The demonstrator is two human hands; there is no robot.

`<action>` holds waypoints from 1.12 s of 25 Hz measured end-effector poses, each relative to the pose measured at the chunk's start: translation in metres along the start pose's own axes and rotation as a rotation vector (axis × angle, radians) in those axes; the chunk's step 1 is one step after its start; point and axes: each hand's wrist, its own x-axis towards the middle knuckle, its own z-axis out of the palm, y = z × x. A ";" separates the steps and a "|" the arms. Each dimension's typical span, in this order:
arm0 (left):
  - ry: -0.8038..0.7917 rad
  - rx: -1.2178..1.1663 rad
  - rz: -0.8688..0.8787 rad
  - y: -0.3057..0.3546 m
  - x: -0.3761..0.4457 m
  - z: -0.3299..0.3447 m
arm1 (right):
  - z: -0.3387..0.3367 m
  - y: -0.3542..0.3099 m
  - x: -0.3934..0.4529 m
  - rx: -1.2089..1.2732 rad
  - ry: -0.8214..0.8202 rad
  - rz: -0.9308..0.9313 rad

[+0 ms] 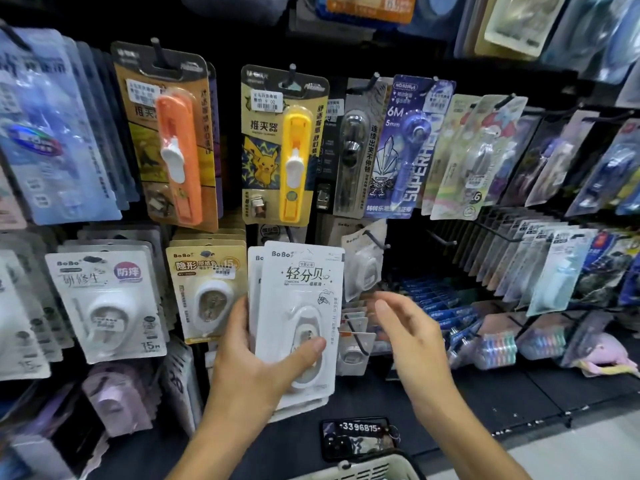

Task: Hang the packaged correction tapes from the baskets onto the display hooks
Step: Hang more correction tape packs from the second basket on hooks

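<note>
- At the display wall, the left hand (258, 358) holds a small stack of white correction tape packs (299, 317) upright in front of the lower row; its thumb presses on the front pack and the fingers are curled behind the stack.
- The right hand (412, 344) is free, with the fingers loosely spread, just beside the right edge of the stack and holding nothing.
- Behind and to the right of the stack a black hook (375, 239) sticks out, with only one or two white packs (363, 265) of a similar kind on it. I judge that this hook is the place for the packs in the hand, but I cannot be sure.
- Other hooks on the left already carry full rows of tape packs (107, 299), so part of the hanging looks done.
- Below, near the bottom edge, the rim of a pale basket (367, 471) shows, and a phone (358, 438) lies beyond it. What stays inside the basket is hidden.
- Still left, as I judge: each pack of the held stack must go on a hook, and perhaps more from the basket.
</note>
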 end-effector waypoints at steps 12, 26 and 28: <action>-0.128 -0.234 -0.158 -0.005 0.003 0.004 | 0.017 -0.013 -0.034 0.483 -0.154 0.036; -0.004 -0.255 -0.012 -0.006 0.012 -0.007 | -0.003 0.009 0.032 0.076 0.076 0.167; 0.007 -0.238 -0.008 -0.010 0.011 -0.006 | 0.001 0.012 0.057 -0.003 0.033 0.174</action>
